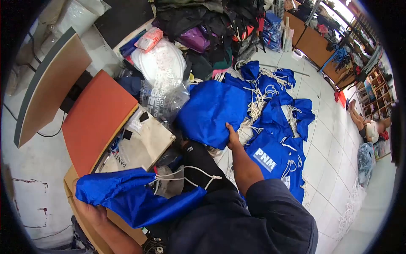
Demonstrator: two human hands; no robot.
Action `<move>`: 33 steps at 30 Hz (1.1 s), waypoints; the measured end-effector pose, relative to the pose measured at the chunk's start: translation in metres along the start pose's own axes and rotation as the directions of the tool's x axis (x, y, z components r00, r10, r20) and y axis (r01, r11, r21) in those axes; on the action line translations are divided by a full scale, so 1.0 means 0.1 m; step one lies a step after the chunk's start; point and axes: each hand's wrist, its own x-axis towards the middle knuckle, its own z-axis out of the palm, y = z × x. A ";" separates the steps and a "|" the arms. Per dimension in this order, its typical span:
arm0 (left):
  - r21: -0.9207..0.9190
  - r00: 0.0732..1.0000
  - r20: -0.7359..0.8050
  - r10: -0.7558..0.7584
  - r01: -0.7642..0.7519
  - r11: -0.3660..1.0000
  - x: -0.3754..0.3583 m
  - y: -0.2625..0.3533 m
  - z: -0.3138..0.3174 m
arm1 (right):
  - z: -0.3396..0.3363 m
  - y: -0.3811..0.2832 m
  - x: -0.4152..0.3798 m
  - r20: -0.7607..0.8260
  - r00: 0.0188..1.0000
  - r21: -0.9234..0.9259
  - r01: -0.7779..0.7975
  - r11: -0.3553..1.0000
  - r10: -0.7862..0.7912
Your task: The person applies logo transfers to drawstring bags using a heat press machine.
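While my left hand (92,211) sits low at the near left, partly covered by the blue cloth of the left bag (139,203), I cannot tell how tightly its fingers are closed. That bag spreads from the hand toward my lap, its looped white cord (182,169) lying across the black trousers (198,163). My right hand (233,137) reaches forward and grips the lower right edge of the right bag (213,110), thumb on top, fingers out of sight beneath. The right bag is blue too and lies fairly flat, just beside the clear plastic (169,99) with printed lettering. To its right I see more blue bags heaped on the tiled floor (327,146), tangled with white cords, one bearing a white PNM label (265,159). Left of the right bag stand a white box (146,142), an orange panel (99,120) and a beige panel (55,91); a carton (70,190) is near my left hand. Beyond are white discs (158,63) and a dark cloth pile (190,19). At far right, another person (372,130) is near a shelf (375,95).
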 end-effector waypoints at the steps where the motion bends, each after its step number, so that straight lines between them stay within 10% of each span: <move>1: 0.000 0.999 -0.042 -0.022 0.022 1.000 0.00 -0.01 0.04 | 0.02 0.01 -0.02 -0.014 0.999 0.035 0.042 0.999 -0.041; 5: 0.018 0.999 -0.026 -0.018 0.019 1.000 0.02 -0.01 -0.07 | -0.46 0.09 0.31 -0.041 0.998 0.079 0.043 0.996 -0.040; 7: -0.007 0.969 0.247 0.018 -0.017 1.000 0.06 -0.06 -0.29 | -0.55 -0.24 0.14 -0.040 0.999 0.020 0.015 1.000 -0.015; 10: 0.037 0.997 0.075 0.003 -0.006 0.999 0.00 -0.14 -0.13 | -0.61 -0.68 -0.12 -0.081 0.997 -0.238 -0.023 0.971 0.004; 11: 0.049 1.000 0.014 -0.009 0.008 0.999 0.01 -0.18 -0.03 | -0.66 -0.77 -0.14 -0.145 0.914 -0.746 0.150 0.649 -0.379; 14: 0.089 0.999 0.031 0.038 -0.040 0.995 0.08 -0.02 0.20 | -0.31 -1.15 -0.57 0.076 0.621 -0.913 0.358 0.196 -0.780; 18: 0.163 0.996 0.074 0.051 -0.063 0.985 0.16 0.34 0.45 | 0.81 -1.15 -1.34 0.396 0.756 -0.559 0.649 0.517 -0.521; 21: 0.130 0.985 0.159 0.063 -0.084 0.988 0.19 0.64 0.62 | 1.81 -0.88 -2.00 0.886 0.381 -0.242 0.866 0.437 -0.263; 24: 0.150 0.980 0.173 0.095 -0.122 0.981 0.13 0.94 0.56 | 2.48 -0.50 -2.50 0.982 0.124 -0.070 0.942 0.330 -0.144; 27: 0.219 0.967 0.116 0.226 -0.247 0.944 0.01 1.26 0.35 | 2.81 -0.28 -2.64 0.947 0.266 -0.315 0.677 0.665 0.178; 33: 0.379 0.975 -0.161 0.153 -0.082 0.922 -0.14 1.19 -0.75 | 3.22 -1.02 -2.45 0.969 0.075 0.070 0.832 0.551 -0.237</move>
